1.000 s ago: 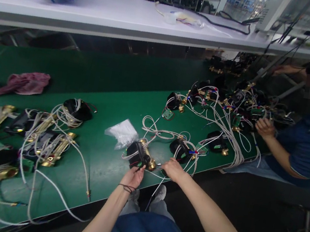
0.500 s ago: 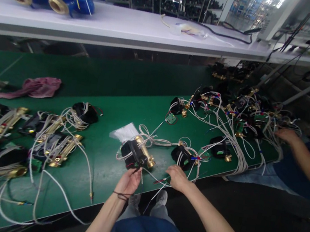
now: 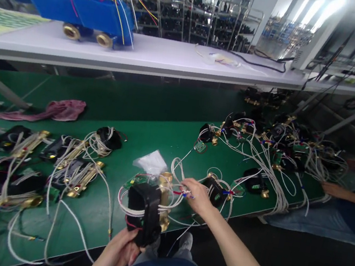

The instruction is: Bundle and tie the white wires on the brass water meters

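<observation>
My left hand [image 3: 126, 249] is closed on the lower edge of a meter with a black housing [image 3: 142, 204] and a brass pipe [image 3: 164, 196] on its right side. The meter is tilted up at the table's front edge, white cable looped round it. A green circuit board [image 3: 131, 182] hangs at its upper left. My right hand [image 3: 199, 195] pinches the white cables [image 3: 177, 199] of this meter, just right of the brass pipe; red and blue wire ends show by the fingertips. Another black meter [image 3: 214, 190] lies beyond that hand, partly hidden by it.
On the green table [image 3: 150, 135], several wired brass meters [image 3: 66, 164] lie at left and a tangle of others [image 3: 265, 138] at right. A white packet [image 3: 152, 161] lies behind my meter, a pink cloth [image 3: 65, 109] farther left. A shelf [image 3: 163, 58] crosses above. A co-worker's hand [image 3: 334, 190] is at right.
My left hand has lifted and tilted the meter up, toward me. My right hand has moved up and left from the table's front edge to its cables. The view has tilted upward.
</observation>
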Demonstrator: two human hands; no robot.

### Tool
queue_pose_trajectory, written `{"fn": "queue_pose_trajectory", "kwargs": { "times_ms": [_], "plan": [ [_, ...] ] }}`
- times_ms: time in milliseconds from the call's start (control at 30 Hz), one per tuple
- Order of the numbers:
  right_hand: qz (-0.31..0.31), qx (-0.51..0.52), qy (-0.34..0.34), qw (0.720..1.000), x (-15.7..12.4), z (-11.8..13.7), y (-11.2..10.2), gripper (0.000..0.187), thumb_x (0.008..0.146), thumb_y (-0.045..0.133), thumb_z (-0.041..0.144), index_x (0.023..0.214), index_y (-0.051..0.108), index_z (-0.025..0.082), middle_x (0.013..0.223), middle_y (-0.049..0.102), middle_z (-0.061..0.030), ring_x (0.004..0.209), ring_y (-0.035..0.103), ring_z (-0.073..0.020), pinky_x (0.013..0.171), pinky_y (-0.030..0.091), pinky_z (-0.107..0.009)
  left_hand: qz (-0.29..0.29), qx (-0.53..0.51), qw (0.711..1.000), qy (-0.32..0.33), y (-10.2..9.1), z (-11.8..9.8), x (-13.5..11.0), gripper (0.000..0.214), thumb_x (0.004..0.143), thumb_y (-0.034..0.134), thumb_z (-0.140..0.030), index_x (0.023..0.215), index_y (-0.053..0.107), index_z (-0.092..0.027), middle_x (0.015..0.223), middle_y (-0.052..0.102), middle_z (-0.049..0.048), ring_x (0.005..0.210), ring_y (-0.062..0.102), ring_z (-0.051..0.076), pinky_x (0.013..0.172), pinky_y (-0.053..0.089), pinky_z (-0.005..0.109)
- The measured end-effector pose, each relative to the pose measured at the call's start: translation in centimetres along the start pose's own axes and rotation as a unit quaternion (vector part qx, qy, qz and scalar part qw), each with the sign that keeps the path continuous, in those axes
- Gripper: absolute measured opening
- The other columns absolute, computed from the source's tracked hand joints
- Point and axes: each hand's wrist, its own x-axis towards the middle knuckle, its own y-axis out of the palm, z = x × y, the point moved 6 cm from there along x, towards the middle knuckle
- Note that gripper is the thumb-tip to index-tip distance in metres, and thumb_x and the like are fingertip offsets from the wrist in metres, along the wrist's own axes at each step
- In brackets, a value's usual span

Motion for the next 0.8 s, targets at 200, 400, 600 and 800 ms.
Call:
{"fn": "queue_pose_trajectory", "kwargs": {
  "times_ms": [200, 400, 600, 800],
  "plan": [
    [-0.160, -0.091, -0.002, 0.983, 4.5, 2.0, -8.4, 0.026, 0.088, 0.038, 0.021, 0.108, 0.055, 0.020, 0.115, 0.053, -0.0075, 0.107, 0.046, -0.0195, 0.088, 0.041, -0.032, 0.035, -0.017, 0.998, 0.048, 2.6, -2.7, 1.9, 0.013, 0.068, 0.062, -0.017, 0.062, 0.052, -0.011, 0.047, 0.059, 0.0054, 0.033, 0.047, 0.009, 0.035, 0.036, 0.017],
    [-0.217, -0.089, -0.020, 0.972, 5.5, 6.9, -14.9, 0.022, 0.089, 0.033, 0.023, 0.104, 0.049, 0.016, 0.101, 0.057, -0.0088, 0.099, 0.050, -0.0205, 0.082, 0.041, -0.032, 0.070, -0.002, 0.993, 0.098, 4.9, -6.3, 1.4, 0.012, 0.069, 0.060, -0.020, 0.069, 0.052, -0.011, 0.052, 0.062, 0.0074, 0.034, 0.048, 0.011, 0.032, 0.036, 0.019],
    [-0.086, -0.138, 0.125, 0.979, 2.4, 6.1, -13.6, 0.018, 0.089, 0.031, 0.023, 0.089, 0.048, 0.016, 0.076, 0.060, -0.0049, 0.068, 0.056, -0.0175, 0.060, 0.036, -0.025, 0.081, 0.055, 0.989, 0.110, 4.2, -8.5, -0.6, 0.006, 0.070, 0.056, -0.012, 0.076, 0.052, -0.012, 0.052, 0.063, 0.0060, 0.036, 0.056, 0.017, 0.036, 0.045, 0.024],
    [0.010, -0.160, 0.143, 0.977, -1.5, 8.6, -10.5, 0.025, 0.090, 0.029, 0.030, 0.093, 0.049, 0.016, 0.073, 0.061, -0.0066, 0.063, 0.056, -0.0185, 0.057, 0.033, -0.027, 0.089, 0.090, 0.990, 0.068, 4.3, -6.4, 0.2, 0.013, 0.070, 0.054, -0.007, 0.078, 0.049, -0.015, 0.042, 0.058, 0.0020, 0.031, 0.055, 0.021, 0.029, 0.043, 0.025]
  ]
}}
